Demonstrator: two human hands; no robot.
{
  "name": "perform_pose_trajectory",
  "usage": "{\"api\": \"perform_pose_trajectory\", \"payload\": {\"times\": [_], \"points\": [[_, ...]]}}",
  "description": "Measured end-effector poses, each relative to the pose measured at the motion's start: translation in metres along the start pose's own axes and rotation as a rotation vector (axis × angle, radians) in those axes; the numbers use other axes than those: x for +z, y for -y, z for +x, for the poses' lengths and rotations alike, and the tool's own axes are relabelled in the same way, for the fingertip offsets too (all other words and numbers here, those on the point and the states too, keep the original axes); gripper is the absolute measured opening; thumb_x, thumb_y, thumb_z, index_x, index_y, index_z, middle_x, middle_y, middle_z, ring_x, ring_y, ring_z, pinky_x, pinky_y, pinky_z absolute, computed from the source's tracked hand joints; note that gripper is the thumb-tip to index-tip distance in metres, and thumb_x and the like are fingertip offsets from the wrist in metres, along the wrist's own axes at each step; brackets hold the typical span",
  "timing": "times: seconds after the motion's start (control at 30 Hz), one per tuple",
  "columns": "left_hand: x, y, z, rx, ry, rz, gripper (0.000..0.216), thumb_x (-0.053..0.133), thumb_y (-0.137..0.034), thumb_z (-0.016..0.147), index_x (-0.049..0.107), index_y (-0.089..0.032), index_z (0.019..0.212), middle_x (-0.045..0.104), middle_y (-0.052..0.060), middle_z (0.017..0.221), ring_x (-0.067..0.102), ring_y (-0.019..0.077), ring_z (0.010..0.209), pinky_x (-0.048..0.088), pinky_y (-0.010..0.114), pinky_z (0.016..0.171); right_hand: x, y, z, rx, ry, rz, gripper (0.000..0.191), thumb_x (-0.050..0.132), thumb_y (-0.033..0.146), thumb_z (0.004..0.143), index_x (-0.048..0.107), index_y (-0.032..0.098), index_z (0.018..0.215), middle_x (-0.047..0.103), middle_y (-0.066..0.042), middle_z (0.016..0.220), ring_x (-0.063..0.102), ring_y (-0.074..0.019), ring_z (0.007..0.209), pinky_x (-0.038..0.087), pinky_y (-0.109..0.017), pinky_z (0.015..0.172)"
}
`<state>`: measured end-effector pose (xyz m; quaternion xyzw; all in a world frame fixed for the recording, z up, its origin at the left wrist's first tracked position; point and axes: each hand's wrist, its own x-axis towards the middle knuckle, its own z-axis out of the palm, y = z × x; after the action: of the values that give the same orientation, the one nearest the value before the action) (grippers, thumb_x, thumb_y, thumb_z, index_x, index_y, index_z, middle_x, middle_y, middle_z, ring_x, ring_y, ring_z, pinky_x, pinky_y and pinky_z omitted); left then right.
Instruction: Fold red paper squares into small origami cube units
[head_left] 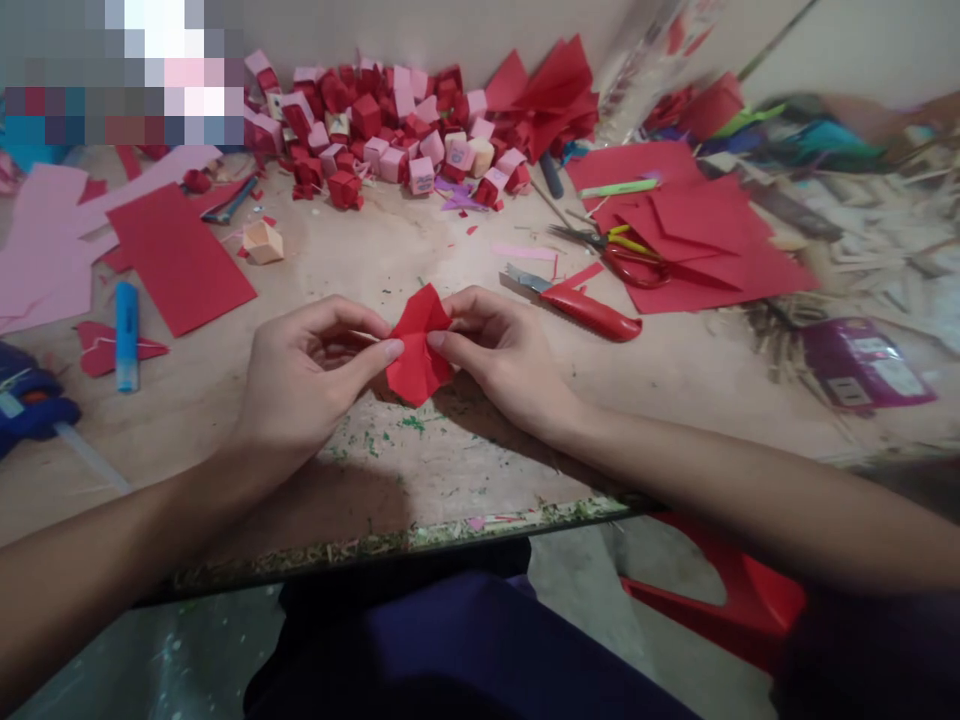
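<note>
A small piece of folded red paper (420, 350) is held up above the table between both hands, with creases and angled corners showing. My left hand (311, 370) pinches its left edge between thumb and forefinger. On the opposite edge, my right hand (502, 355) grips the paper the same way, its thumb lying on the front face. The other fingers of both hands are curled behind and partly hidden. Right of my right hand lies a red-handled utility knife (589, 308). Scissors with red handles (637, 265) rest behind it, beside yellow-handled pliers (619, 238).
Many pink and red paper cubes (390, 160) are heaped at the back. Red sheets (712, 235) lie right, near wood scraps (900, 240) and a purple packet (862, 362). Left are a red card (180, 255), a blue marker (127, 335) and a blue glue gun (30, 395).
</note>
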<state>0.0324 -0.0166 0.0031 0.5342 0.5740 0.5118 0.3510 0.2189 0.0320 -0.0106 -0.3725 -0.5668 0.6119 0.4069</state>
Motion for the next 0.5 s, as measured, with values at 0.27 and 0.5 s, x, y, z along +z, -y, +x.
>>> {"api": "perform_pose_trajectory", "payload": {"times": [0.27,0.5], "points": [[-0.0012,0.0025,-0.0018,0.032,0.059,0.004,0.008,0.085,-0.023,0.079,0.079,-0.021,0.083,0.08,0.002,0.086,0.074,0.0171,0.075,0.064,0.026,0.07,-0.001,0.001,-0.003,-0.022,0.057,-0.002,0.015,0.077,0.019,0.085,0.065,0.02,0.093,0.071,0.001,0.083,0.062,-0.0121,0.067,0.049,-0.028,0.061],[-0.0034,-0.0008,-0.0062,0.088,0.091,0.068,0.005,0.078,-0.024,0.087,0.081,-0.022,0.089,0.082,0.003,0.097,0.076,0.0192,0.089,0.064,0.028,0.082,0.0001,0.0041,-0.0047,-0.046,0.082,-0.082,0.011,0.073,0.018,0.087,0.062,0.02,0.088,0.069,0.001,0.085,0.063,-0.0133,0.073,0.052,-0.029,0.066]]}}
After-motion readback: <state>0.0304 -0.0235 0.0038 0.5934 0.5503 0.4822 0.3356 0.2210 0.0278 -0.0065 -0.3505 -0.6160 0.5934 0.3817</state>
